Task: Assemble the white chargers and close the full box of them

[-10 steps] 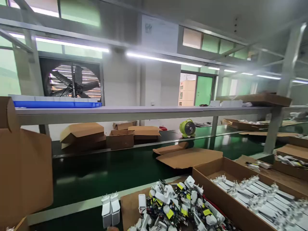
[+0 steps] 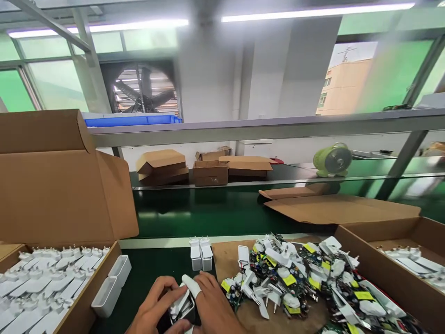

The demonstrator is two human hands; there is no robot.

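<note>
At the bottom centre, my left hand [image 2: 155,306] and my right hand [image 2: 219,308] close around a white plastic casing [image 2: 182,306] with dark parts in it. One right finger wears a white covering. Part of the casing is hidden under the fingers. Right of my hands lies a heap of white plug-like parts and circuit boards [image 2: 278,273] with yellow pieces, on a cardboard sheet [image 2: 222,253]. Just beyond my hands stand two white adapter-like units [image 2: 200,254]. To the left, two empty white housings [image 2: 111,285] lie against a carton's side.
An open carton [image 2: 104,278] on the left holds rows of white parts; another carton [image 2: 361,257] stands right. Behind run a green conveyor belt [image 2: 194,213] and a shelf [image 2: 243,127] with a blue tray [image 2: 134,121]. A green fan [image 2: 333,160] stands farther back.
My view has swung left and down. Both hands and the casing now show, where before only a bit of a finger was at the bottom edge. The left carton has come into view.
</note>
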